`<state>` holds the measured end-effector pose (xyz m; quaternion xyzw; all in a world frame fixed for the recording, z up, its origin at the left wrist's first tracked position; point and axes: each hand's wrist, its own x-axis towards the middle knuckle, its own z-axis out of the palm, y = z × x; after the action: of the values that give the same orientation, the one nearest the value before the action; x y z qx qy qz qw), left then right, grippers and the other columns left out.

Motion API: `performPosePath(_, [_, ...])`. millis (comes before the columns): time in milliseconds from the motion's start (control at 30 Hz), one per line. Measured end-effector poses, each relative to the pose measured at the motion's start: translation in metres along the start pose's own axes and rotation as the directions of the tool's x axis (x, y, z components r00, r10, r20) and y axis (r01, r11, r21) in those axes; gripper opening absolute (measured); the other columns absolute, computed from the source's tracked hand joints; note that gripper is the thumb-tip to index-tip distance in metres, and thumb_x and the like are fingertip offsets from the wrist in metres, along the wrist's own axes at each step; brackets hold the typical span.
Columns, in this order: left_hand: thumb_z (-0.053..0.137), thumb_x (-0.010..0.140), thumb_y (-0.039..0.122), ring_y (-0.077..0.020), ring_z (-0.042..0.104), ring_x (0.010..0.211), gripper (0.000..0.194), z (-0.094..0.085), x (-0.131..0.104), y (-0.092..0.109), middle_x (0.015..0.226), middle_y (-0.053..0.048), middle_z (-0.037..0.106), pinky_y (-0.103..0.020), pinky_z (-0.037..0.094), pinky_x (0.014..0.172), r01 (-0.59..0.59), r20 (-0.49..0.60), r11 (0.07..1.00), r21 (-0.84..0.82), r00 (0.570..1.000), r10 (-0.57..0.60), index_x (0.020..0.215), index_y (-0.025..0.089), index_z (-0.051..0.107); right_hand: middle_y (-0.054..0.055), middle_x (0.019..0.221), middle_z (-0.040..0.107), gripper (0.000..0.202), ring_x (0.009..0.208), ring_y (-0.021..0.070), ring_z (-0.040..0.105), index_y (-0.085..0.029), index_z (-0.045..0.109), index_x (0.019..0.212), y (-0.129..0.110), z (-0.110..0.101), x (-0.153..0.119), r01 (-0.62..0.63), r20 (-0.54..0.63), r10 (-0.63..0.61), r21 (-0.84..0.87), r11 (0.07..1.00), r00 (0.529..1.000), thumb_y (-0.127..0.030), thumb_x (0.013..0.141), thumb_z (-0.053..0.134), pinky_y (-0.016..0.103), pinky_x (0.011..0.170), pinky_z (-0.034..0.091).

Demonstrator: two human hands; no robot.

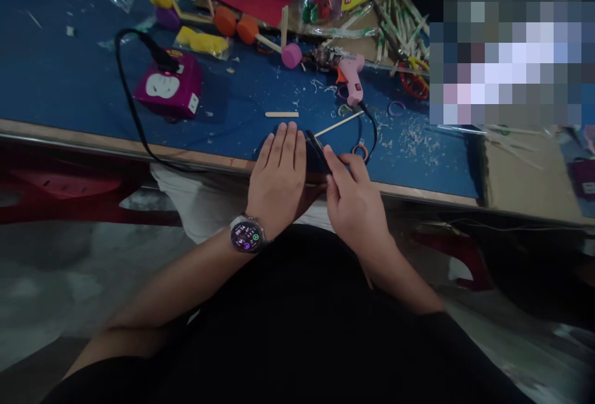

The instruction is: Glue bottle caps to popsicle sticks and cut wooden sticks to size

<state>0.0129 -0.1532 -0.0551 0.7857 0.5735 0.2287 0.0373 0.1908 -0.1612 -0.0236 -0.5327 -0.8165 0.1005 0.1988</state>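
My left hand (pixel 277 175) lies flat near the table's front edge, fingers stretched out and close together; what may be under it is hidden. In my right hand (pixel 357 196) is a black cutter knife (pixel 318 149), its tip beside my left fingers. The knife's tip is close to the end of a thin wooden stick (pixel 340 124) that slants away to the right. Just beyond my left fingertips lies a short flat craft stick (pixel 281 114) with one rounded end.
A pink glue gun (pixel 354 79) lies behind my right hand. To the left, a cable is plugged into a purple power cube (pixel 170 88) and hangs over the edge. Bottle caps (pixel 225 21) joined to sticks, scissors (pixel 415 82), shavings and cardboard (pixel 525 171) lie around.
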Motion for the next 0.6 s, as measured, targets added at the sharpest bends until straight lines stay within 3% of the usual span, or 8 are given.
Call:
performPosePath(267, [0.064, 0.106, 0.046, -0.044, 0.034, 0.17, 0.086, 0.007, -0.001, -0.004, 0.178, -0.033, 0.036, -0.061, 0.029, 0.141, -0.024, -0.027, 0.999, 0.032, 0.999, 0.025, 0.171, -0.001, 0.034, 0.023, 0.147, 0.062, 0.058, 0.125, 0.0308, 0.07, -0.014, 0.054, 0.167, -0.005, -0.01, -0.008, -0.005, 0.041, 0.008, -0.063, 0.998, 0.999, -0.017, 0.11, 0.041, 0.047, 0.101, 0.068])
performPosePath(600, [0.062, 0.107, 0.048, -0.0416, 0.036, 0.17, 0.083, 0.011, -0.003, -0.007, 0.178, -0.03, 0.039, -0.057, 0.029, 0.142, -0.029, -0.051, 0.999, 0.026, 0.998, 0.03, 0.171, 0.0, 0.037, 0.022, 0.148, 0.063, 0.059, 0.122, 0.0295, 0.072, -0.014, 0.053, 0.168, -0.009, -0.015, 0.003, 0.012, 0.076, -0.002, -0.13, 0.991, 0.997, -0.018, 0.11, 0.04, 0.042, 0.098, 0.068])
